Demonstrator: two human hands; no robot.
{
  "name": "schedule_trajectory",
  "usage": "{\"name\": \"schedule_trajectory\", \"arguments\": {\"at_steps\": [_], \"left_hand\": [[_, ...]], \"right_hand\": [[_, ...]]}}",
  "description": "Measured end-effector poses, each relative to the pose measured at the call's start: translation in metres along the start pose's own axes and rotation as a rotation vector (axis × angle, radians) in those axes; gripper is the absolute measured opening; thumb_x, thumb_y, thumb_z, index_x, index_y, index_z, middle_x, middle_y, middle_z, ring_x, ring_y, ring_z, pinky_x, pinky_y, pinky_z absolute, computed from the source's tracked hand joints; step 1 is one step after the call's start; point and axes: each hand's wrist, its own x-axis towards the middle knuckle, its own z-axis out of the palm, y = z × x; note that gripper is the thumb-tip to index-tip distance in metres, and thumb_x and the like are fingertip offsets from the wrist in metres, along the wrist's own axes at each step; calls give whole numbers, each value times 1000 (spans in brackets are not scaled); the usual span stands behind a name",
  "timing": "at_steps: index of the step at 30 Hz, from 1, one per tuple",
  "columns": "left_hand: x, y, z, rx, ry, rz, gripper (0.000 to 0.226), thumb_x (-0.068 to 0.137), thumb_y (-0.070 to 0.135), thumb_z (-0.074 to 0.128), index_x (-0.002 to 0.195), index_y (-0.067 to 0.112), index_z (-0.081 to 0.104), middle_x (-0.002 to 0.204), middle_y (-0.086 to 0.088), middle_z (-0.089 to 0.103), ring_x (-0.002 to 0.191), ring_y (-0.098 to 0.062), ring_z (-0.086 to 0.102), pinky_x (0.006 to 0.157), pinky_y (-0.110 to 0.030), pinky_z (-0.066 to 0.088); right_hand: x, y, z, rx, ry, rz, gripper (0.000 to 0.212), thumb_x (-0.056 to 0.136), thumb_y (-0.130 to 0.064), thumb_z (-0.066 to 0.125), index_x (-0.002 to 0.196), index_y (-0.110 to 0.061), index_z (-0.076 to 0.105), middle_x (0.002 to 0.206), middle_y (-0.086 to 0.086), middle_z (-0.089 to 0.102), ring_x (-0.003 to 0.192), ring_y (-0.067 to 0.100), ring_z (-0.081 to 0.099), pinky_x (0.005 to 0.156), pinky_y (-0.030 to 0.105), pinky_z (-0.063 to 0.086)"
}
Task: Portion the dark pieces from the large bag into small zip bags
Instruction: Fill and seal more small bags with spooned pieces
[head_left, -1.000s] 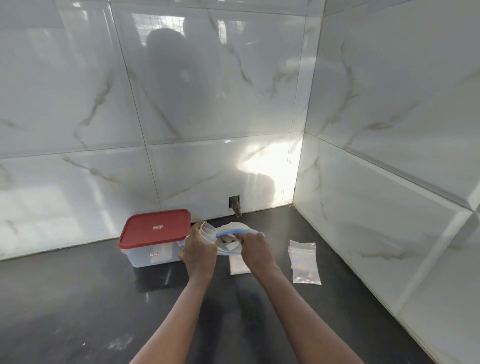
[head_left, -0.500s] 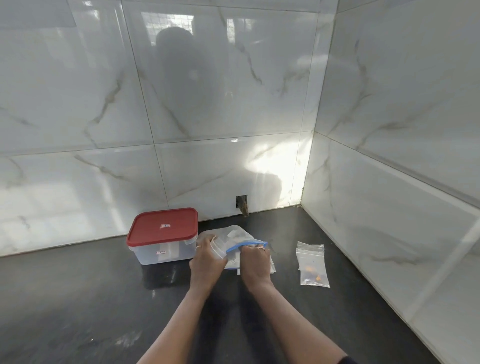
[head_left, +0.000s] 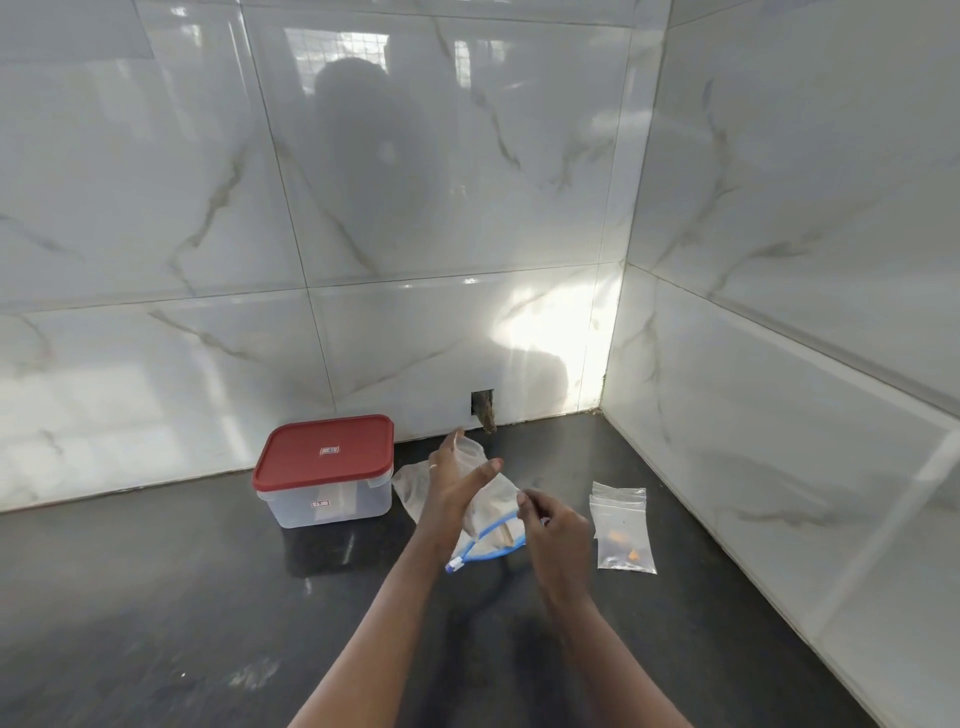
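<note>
Lying flat on the dark bench (head_left: 197, 597), your large bag (head_left: 408, 486) sits just right of the clear box (head_left: 332, 506) with the red lid (head_left: 324, 457), and apart from the small zip bags (head_left: 623, 551) to its right. Its blue zip strip (head_left: 485, 551) is at the near end and runs in a curve. A brown piece (head_left: 506, 532) shows through the plastic beside the strip. Your left hand (head_left: 457, 486) is held over the bag with the fingers straight and spread and the thumb out to the right, gripping nothing. A ring (head_left: 432, 466) sits on one finger. Your right hand (head_left: 558, 532) is over the near right part of the bag, fingers curled, with the tips of thumb and forefinger drawn together. Whether they pinch the plastic, a piece, or nothing cannot be told. The small zip bags lie flat and overlapping near the right-hand wall (head_left: 779, 467), with a few orange bits (head_left: 618, 535) inside. Neither hand touches them.
</note>
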Motion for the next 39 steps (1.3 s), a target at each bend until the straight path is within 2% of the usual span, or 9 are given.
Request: {"name": "schedule_trajectory", "arguments": {"at_steps": [4, 7, 11, 14, 17, 21, 26, 32, 39], "left_hand": [[13, -31, 7, -197, -65, -213, 104, 64, 80, 61, 140, 14, 36, 140, -25, 38, 125, -35, 48, 101, -52, 42], [25, -53, 4, -270, 44, -227, 107, 62, 81, 60, 140, 11, 38, 140, -22, 41, 127, -36, 47, 103, -52, 40], [1, -16, 2, -111, 103, -48, 38, 96, 37, 48, 129, 18, 52, 131, -9, 56, 121, -25, 53, 106, -46, 40], [-6, -8, -1, -145, 169, -5, 17, 94, 22, 55, 105, 12, 63, 103, -11, 66, 88, -19, 60, 85, -36, 50], [-11, -5, -3, -176, 222, 1, 2, 89, 14, 61, 88, 15, 62, 84, -6, 64, 80, -17, 56, 76, -32, 48], [-12, -4, -6, -177, 250, -29, 5, 86, 8, 64, 85, 13, 64, 81, -5, 65, 80, -20, 57, 83, -40, 52], [-11, -1, -1, -31, 304, 31, 26, 90, -1, 56, 77, 20, 61, 73, 2, 61, 64, -10, 51, 61, -15, 47], [-16, -1, 1, -140, 218, 42, 7, 90, 15, 59, 85, 15, 64, 70, 7, 65, 67, -13, 57, 68, -29, 49], [-17, -3, 4, -48, 276, 38, 17, 91, 11, 58, 76, 18, 63, 72, 1, 65, 71, -17, 59, 71, -31, 50]], "right_hand": [[-1, -26, -2, 256, -186, -4, 17, 86, -22, 68, 101, -15, 72, 88, -5, 71, 75, -7, 64, 66, 2, 45], [4, -30, 4, 279, -138, 74, 13, 85, -19, 69, 96, -14, 72, 82, -3, 72, 74, 7, 67, 68, 12, 51], [11, -27, 1, 354, -85, 159, 11, 84, -12, 69, 83, -23, 71, 73, -5, 72, 75, 23, 71, 74, 36, 57], [14, -25, -2, 359, -82, 188, 17, 84, -13, 69, 82, -29, 64, 79, -2, 73, 78, 21, 71, 76, 35, 58], [20, -24, -3, 405, -72, 236, 20, 85, -11, 68, 74, -27, 62, 78, 6, 70, 76, 26, 68, 77, 42, 58], [22, -30, -9, 543, -114, 294, 25, 84, 1, 65, 70, -19, 65, 75, 7, 67, 75, 25, 65, 76, 35, 57], [23, -31, -7, 554, -109, 304, 36, 83, 13, 57, 63, -16, 64, 68, 5, 64, 76, 25, 62, 77, 37, 53], [24, -34, -6, 605, -118, 311, 27, 88, 7, 57, 71, -14, 62, 77, 7, 66, 76, 19, 63, 78, 35, 54], [20, -37, -3, 624, -198, 242, 22, 90, 1, 57, 74, -13, 60, 73, 3, 63, 68, 14, 60, 62, 22, 53]]}}
